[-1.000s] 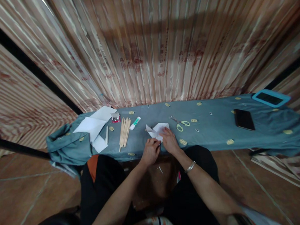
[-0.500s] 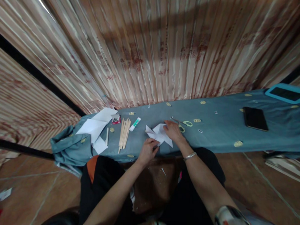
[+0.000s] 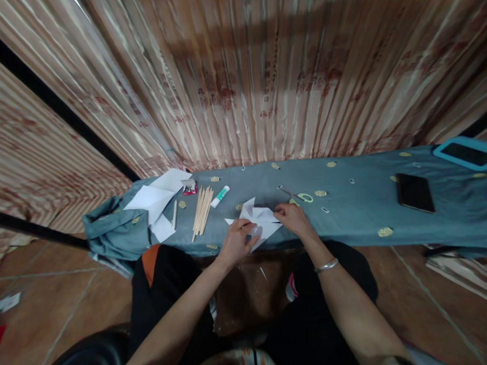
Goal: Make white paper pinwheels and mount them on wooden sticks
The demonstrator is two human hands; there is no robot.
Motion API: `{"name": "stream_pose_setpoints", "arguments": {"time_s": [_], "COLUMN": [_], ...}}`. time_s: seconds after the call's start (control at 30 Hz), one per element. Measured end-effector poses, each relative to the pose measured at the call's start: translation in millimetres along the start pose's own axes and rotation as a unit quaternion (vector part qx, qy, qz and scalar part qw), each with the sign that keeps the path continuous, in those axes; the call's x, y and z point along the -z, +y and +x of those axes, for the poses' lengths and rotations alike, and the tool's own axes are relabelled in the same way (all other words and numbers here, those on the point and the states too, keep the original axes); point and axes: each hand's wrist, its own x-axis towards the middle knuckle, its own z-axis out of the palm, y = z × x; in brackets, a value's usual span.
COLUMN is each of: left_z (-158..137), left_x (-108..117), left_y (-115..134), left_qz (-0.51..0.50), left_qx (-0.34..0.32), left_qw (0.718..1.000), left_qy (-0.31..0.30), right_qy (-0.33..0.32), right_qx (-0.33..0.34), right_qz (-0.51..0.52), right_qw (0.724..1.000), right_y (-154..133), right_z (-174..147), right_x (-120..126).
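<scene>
A white folded paper pinwheel (image 3: 264, 215) lies near the front edge of the cloth-covered bench, its cut points standing up at several angles. My left hand (image 3: 237, 241) is curled over its left side, thumb and fingers holding the paper down. At the opposite side, my right hand (image 3: 294, 218) pinches a corner of the pinwheel between thumb and fingers. Just beyond the right hand lie scissors (image 3: 304, 197) with pale green handles, one loop partly hidden by that hand. The pinwheel's centre is partly covered by my left fingers.
Left of the pinwheel lie a glue stick (image 3: 220, 196), several wooden sticks (image 3: 203, 212), a small red box (image 3: 190, 187), a white pencil-like stick (image 3: 174, 213) and white paper sheets (image 3: 149, 200). Rightward are a dark phone (image 3: 415, 193) and a blue-framed tablet (image 3: 468, 153). A striped curtain (image 3: 256, 96) hangs behind.
The pinwheel has been turned, and its points now face other ways. My right hand has come down from its top edge to its right corner; my left hand has moved further over the paper.
</scene>
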Motion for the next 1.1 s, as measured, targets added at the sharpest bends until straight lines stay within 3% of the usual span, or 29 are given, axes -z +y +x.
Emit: {"name": "stream_pose_setpoints", "arguments": {"time_s": [0.17,0.27,0.4,0.57,0.67,0.9,1.1], "left_z": [-3.7,-3.0,-5.3,-12.7,-16.5,-16.5,-23.2], "left_x": [-12.3,-14.9,-11.2,-6.6,-5.1,5.4,-2.3], "left_y": [26.8,28.8,20.7,8.5,3.4,-5.2,-10.2], "left_qz": [0.06,0.083,0.087,0.069,0.061,0.09,0.099], "left_qx": [-0.021,-0.038,-0.047,-0.011,-0.007,-0.013,-0.009], "left_qw": [0.995,0.991,0.991,0.997,0.998,0.996,0.995], "left_qy": [-0.082,-0.094,-0.085,-0.043,-0.029,-0.022,-0.018], "right_qy": [-0.001,0.003,0.016,0.039,0.03,-0.012,0.039], "right_qx": [-0.004,-0.002,0.014,0.154,0.205,0.19,0.238], "right_qz": [0.003,0.005,0.014,0.118,0.123,0.081,0.121], "right_qw": [1.0,1.0,1.0,0.98,0.971,0.978,0.963], "right_y": [5.3,7.8,8.7,8.8,9.9,10.1,1.8], "right_z": [-10.7,-14.0,-17.9,-21.7,-23.4,-25.8,-25.6], "right_x": [1.5,2.7,4.1,-5.9,-15.0,-16.5,-15.8]}}
